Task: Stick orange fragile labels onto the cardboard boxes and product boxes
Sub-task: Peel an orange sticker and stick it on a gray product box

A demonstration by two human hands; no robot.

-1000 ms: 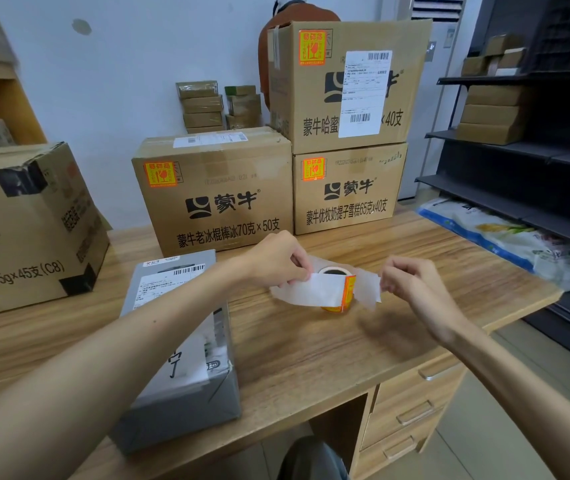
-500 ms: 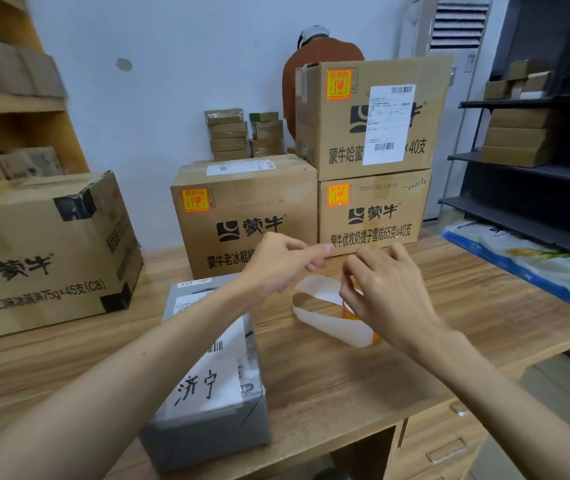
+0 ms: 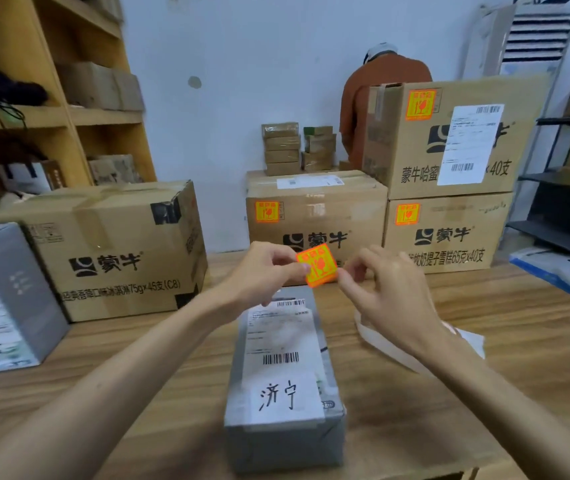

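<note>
Label in hand, not yet stuck down. Left hand (image 3: 266, 271) and right hand (image 3: 390, 296) meet in the air over the middle of the counter (image 3: 536, 358). Fingers of each hand are curled and pinch opposite edges of one orange label (image 3: 317, 265), printed face toward the camera, touching no box.

Directly below the hands: grey parcel (image 3: 283, 375), lengthwise toward the near edge, shipping slip on top, no orange label showing. The cardboard box (image 3: 114, 251) toward the left edge also shows none. The three boxes (image 3: 449, 230) along the far edge each carry one. A white backing strip (image 3: 397, 351) lies under the right wrist.

Judgement: the step is carrying the label to its target, likely the grey parcel, though that is not certain. The next move calls for a bare patch clear of the slip and barcode, one edge laid first, then pressed flat.
</note>
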